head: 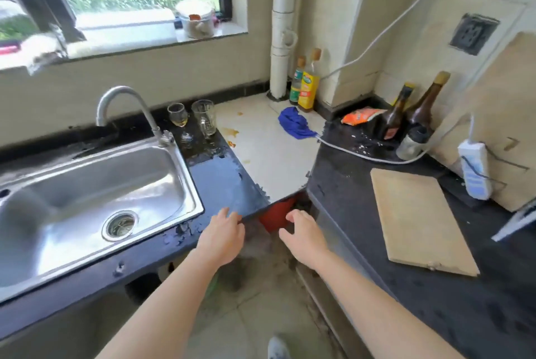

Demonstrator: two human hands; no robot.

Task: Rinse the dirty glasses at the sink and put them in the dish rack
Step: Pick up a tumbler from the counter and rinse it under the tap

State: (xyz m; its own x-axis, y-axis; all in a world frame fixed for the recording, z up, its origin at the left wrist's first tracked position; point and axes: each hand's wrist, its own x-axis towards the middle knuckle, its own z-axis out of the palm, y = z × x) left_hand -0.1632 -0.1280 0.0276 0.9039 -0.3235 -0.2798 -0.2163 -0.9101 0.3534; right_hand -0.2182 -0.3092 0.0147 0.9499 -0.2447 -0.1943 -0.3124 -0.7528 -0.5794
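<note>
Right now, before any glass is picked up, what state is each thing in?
Wine glass: upright on the counter, a little yellow liquid inside.
Tumbler: upright beside it, looks empty.
Tap: no water running.
Sink: no glass in it.
Left hand: open, holding nothing.
Right hand: open, holding nothing.
Blue cloth: crumpled on the white tile.
Cutting board: lying flat.

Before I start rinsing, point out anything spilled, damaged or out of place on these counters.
Orange-brown splashes stain the white tile beside the tumbler. White grains lie scattered on the dark counter before the brown bottles. The wine glass holds leftover yellow liquid. A wall socket looks blackened.
</note>
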